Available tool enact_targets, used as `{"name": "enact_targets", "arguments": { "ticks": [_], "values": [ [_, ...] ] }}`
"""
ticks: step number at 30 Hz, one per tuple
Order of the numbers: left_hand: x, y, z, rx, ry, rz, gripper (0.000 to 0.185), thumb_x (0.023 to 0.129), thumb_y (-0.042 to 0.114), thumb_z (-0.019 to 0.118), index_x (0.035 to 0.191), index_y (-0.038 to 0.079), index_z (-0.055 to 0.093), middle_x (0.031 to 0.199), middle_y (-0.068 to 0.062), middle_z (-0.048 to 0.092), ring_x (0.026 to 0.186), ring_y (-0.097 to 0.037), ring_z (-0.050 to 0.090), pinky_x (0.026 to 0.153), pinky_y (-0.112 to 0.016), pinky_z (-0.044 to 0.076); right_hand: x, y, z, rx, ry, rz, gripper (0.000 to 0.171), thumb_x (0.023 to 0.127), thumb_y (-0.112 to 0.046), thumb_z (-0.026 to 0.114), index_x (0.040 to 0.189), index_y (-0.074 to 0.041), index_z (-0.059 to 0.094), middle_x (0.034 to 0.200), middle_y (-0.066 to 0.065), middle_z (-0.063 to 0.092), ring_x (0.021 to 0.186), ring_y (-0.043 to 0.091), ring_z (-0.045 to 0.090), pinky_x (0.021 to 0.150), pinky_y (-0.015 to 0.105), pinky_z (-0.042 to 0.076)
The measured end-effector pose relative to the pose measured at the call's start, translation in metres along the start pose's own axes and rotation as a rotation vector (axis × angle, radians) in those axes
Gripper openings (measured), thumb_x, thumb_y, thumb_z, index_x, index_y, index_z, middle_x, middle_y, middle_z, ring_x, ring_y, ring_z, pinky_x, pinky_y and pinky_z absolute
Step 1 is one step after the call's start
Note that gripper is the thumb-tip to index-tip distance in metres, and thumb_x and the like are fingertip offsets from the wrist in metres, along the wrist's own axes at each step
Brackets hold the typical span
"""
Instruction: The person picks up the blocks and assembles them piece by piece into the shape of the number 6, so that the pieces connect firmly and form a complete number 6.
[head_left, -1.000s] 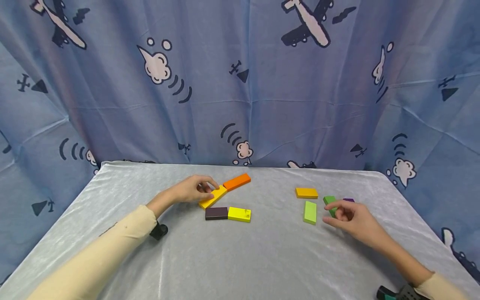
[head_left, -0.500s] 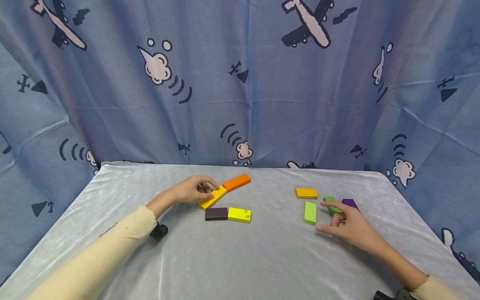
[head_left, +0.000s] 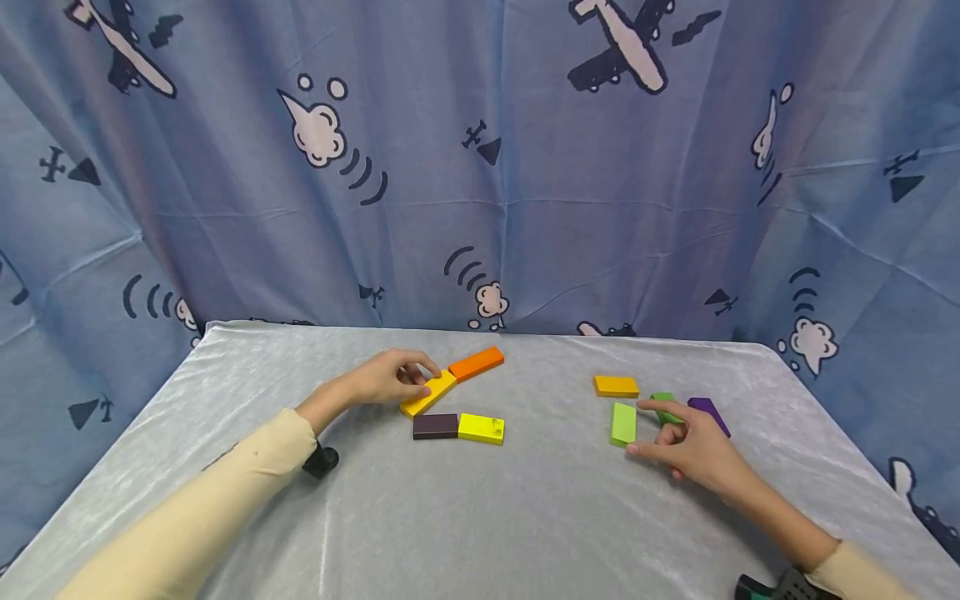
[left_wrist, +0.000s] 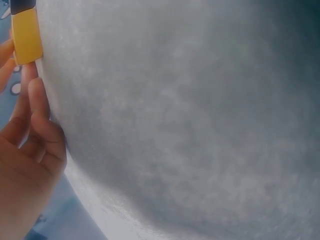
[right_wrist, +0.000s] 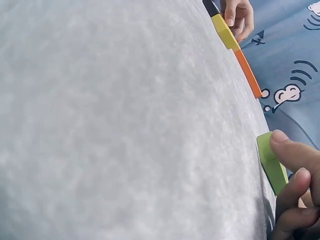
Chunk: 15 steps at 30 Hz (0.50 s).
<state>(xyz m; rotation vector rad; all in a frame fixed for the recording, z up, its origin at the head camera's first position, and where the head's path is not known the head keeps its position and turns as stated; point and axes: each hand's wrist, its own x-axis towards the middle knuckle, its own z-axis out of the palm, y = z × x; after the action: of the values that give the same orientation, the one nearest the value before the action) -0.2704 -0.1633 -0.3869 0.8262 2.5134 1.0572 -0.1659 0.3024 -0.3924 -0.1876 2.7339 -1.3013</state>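
My left hand [head_left: 390, 379] pinches an amber-yellow block [head_left: 427, 398] lying on the table, thumb on its near side and fingertips by its far end. That block's upper corner meets an orange block [head_left: 477, 363]. Just in front, a dark brown block [head_left: 435, 427] lies end to end with a bright yellow block [head_left: 482, 428]. My right hand [head_left: 697, 446] is spread around a light green block [head_left: 622, 423], thumb at its near end and index finger by its far right corner. In the right wrist view the thumb overlaps the green block [right_wrist: 272, 162]; firm contact cannot be told.
Behind the right hand lie a darker green block [head_left: 663, 402], partly hidden by the fingers, and a purple block [head_left: 708, 414]. A second amber block [head_left: 617, 386] lies beyond the light green one. A blue patterned curtain [head_left: 420, 275] hangs behind the grey-white cloth [head_left: 480, 517].
My right hand has moved left from beside the darker green block to the light green one, uncovering more of the purple block. The left hand stays where it was.
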Motion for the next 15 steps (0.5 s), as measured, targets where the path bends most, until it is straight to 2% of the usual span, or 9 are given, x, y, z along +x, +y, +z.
{"name": "enact_targets", "arguments": {
  "ticks": [15],
  "values": [
    [-0.0001, 0.0019, 0.0006, -0.001, 0.000, -0.003, 0.026, 0.097, 0.009, 0.071, 0.123, 0.010, 0.070, 0.098, -0.003, 0.067, 0.086, -0.020, 0.061, 0.078, -0.033, 0.052, 0.0011, -0.0016, 0.0030, 0.036, -0.002, -0.007, 0.071, 0.081, -0.028, 0.088, 0.138, 0.001, 0.057, 0.064, 0.008, 0.058, 0.044, 0.016, 0.048, 0.042, 0.024, 0.033]
  ]
}}
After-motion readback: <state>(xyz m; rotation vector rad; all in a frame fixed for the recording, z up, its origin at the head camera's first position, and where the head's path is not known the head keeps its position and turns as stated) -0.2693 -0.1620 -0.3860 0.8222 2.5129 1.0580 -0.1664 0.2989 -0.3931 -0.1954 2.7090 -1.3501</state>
